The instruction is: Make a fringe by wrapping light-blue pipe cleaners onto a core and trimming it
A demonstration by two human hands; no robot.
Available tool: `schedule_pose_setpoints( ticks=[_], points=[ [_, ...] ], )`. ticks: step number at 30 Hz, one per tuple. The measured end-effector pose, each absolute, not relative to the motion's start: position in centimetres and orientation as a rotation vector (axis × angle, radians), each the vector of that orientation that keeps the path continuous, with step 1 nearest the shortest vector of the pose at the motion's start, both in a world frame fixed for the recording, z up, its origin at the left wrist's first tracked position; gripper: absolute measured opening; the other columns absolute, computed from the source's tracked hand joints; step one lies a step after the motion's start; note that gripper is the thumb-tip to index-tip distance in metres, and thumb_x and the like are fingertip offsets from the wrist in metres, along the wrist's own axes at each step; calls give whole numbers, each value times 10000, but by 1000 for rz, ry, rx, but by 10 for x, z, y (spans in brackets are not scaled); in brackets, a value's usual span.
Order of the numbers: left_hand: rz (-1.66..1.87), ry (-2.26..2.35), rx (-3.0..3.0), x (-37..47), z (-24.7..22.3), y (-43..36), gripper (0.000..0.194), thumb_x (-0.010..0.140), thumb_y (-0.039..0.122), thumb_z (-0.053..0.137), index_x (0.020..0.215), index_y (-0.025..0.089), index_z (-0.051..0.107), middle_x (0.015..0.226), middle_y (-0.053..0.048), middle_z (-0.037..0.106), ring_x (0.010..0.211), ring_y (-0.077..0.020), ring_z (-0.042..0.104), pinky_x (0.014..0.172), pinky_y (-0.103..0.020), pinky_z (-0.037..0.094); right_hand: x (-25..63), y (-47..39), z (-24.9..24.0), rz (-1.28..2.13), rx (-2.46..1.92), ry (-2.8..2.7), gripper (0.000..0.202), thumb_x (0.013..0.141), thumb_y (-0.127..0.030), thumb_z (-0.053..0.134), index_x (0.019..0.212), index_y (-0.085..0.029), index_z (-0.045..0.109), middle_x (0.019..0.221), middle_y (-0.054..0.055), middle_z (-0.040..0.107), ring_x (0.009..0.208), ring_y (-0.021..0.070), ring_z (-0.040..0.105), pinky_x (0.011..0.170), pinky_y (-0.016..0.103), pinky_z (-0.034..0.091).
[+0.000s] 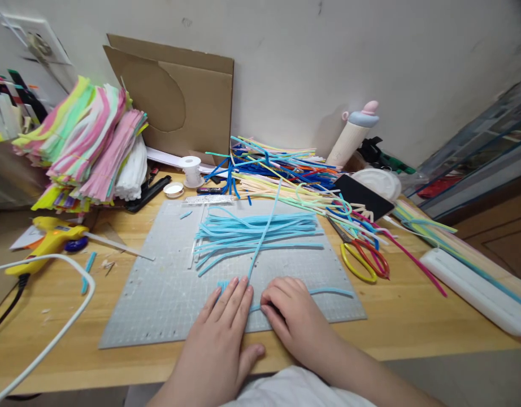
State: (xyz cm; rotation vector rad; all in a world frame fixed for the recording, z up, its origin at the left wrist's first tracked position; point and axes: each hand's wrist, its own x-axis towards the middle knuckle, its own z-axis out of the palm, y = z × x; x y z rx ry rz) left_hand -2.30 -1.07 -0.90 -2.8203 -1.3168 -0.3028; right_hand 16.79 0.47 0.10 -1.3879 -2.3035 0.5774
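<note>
My left hand (pixel 222 333) lies flat with its fingers stretched out, pressing on a small light blue piece of pipe cleaners (pixel 222 285) that it mostly covers. From under its fingertips one light blue pipe cleaner (pixel 264 232) runs up and away. Beside it, my right hand (pixel 292 311) is closed in a pinch on another light blue pipe cleaner (pixel 331 291), whose tail sticks out to the right on the grey cutting mat (pixel 159 316). Just beyond both hands, a row of loose light blue pipe cleaners (pixel 260 226) is spread across the mat.
Scissors (pixel 362 260) with yellow and red handles lie at the mat's right edge. A yellow glue gun (pixel 52 240) and white cable (pixel 69 322) are at left. Colourful pipe cleaner bundles (pixel 91 141), cardboard (pixel 201 96), a spool (pixel 190 169) and a bottle (pixel 349 138) stand behind.
</note>
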Motion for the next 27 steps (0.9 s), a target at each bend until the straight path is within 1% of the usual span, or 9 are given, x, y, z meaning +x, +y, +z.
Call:
schedule_pose_setpoints(
  ticks=[3,7,12,14,16,18,20,23,27],
  points=[
    [-330,-1375,-2744,-18,-15,-16,759,833,571,433,1412,98,299,1456,-154,341,1349,-285,292,1042,-423,300,167,6,1,568,-1393,-2299,87,880,-149,481,842,-183,552,839,37,560,827,181,473,749,331,352],
    [-342,-1421,-2695,-13,-19,-21,801,816,583,440,1402,54,302,1454,-194,324,1345,-312,293,1035,-442,306,167,6,2,594,-1410,-2301,90,882,-145,477,849,-184,551,847,38,562,831,186,473,755,335,349],
    [-380,-1443,-2702,-14,-18,-20,801,809,581,451,1409,72,300,1454,-180,331,1336,-311,313,1031,-448,342,166,6,1,595,-1409,-2310,98,890,-147,467,844,-181,546,849,38,561,830,185,467,753,336,343],
    [-402,-1451,-2731,-17,-14,-17,690,843,511,453,1395,113,342,1445,-146,363,1321,-277,351,1025,-426,373,166,6,0,585,-1405,-2315,110,895,-143,453,851,-180,547,853,39,560,832,186,464,757,339,340],
    [-423,-1487,-2767,-19,-8,-12,509,890,372,436,1359,178,413,1417,-92,425,1290,-230,409,1023,-403,394,166,6,0,584,-1404,-2318,119,900,-140,442,853,-178,545,856,39,559,834,186,463,759,341,339],
    [-445,-1543,-2790,-20,-3,-7,414,901,276,427,1307,218,482,1376,-59,485,1253,-212,458,1015,-408,411,167,6,1,594,-1396,-2323,111,901,-149,446,859,-180,545,865,38,559,840,186,462,763,342,340],
    [-462,-1592,-2805,-21,0,-3,376,895,256,447,1260,230,534,1345,-56,522,1228,-223,485,992,-426,432,167,5,3,605,-1370,-2334,84,897,-176,472,897,-190,555,891,39,558,861,190,461,777,346,340],
    [-496,-1642,-2831,-21,3,2,332,877,263,497,1197,248,586,1315,-66,550,1185,-248,520,941,-446,464,165,3,7,614,-1332,-2354,123,900,-192,476,977,-215,569,943,44,553,899,198,458,795,352,340],
    [-562,-1639,-2908,-25,7,7,325,825,280,584,1150,274,607,1298,-68,556,1155,-268,528,919,-467,463,160,3,8,637,-1365,-2328,135,909,-160,448,940,-202,572,932,44,558,894,195,459,785,345,339]
  ],
)
